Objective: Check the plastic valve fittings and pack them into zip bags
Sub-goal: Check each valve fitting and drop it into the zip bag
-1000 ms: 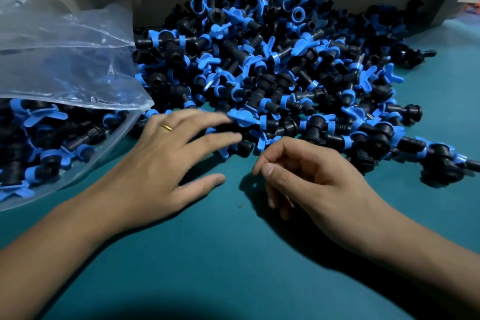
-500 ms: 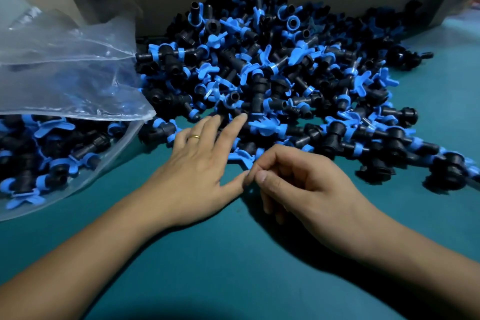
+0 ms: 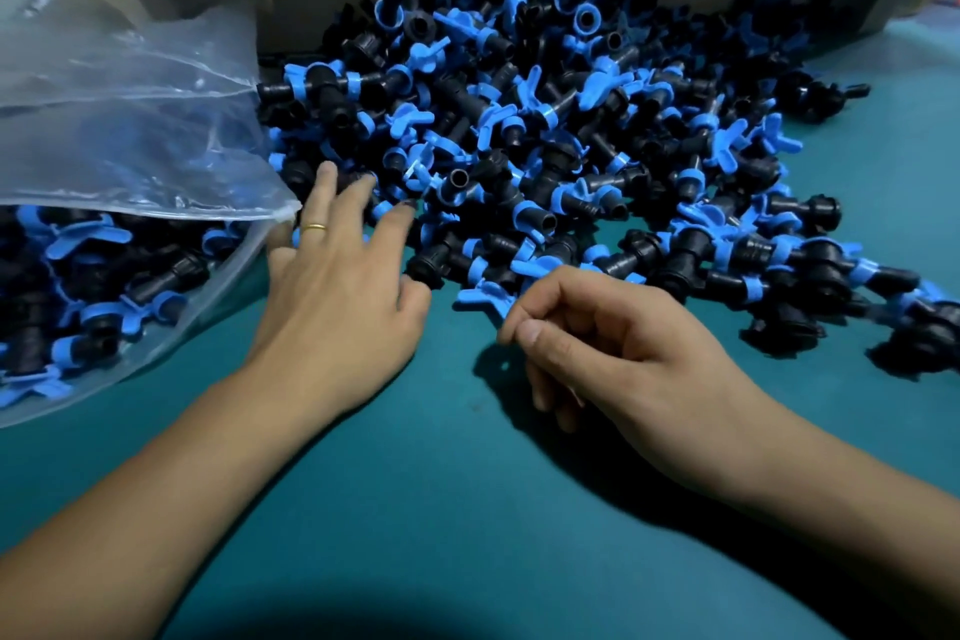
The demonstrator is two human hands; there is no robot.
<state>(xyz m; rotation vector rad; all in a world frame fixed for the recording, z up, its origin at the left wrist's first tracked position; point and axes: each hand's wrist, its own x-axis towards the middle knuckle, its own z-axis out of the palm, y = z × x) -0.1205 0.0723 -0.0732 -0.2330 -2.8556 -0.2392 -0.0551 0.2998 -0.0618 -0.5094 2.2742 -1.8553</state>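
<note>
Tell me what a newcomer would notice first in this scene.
A big heap of black and blue valve fittings fills the middle of the teal table, against a grey wall. At the left lies a clear bag, partly filled with fittings. The left hand reaches into the heap; the right hand curls beside it.

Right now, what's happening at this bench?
A person is sorting a big pile of black plastic valve fittings with blue wing handles on a teal table. The left hand, wearing a gold ring, lies spread with its fingers reaching into the pile's near edge beside the open mouth of a clear plastic zip bag that already holds many fittings. The right hand is loosely curled, thumb and forefinger pinched together, right by a blue handle at the pile's edge; whether it grips it is unclear.
</note>
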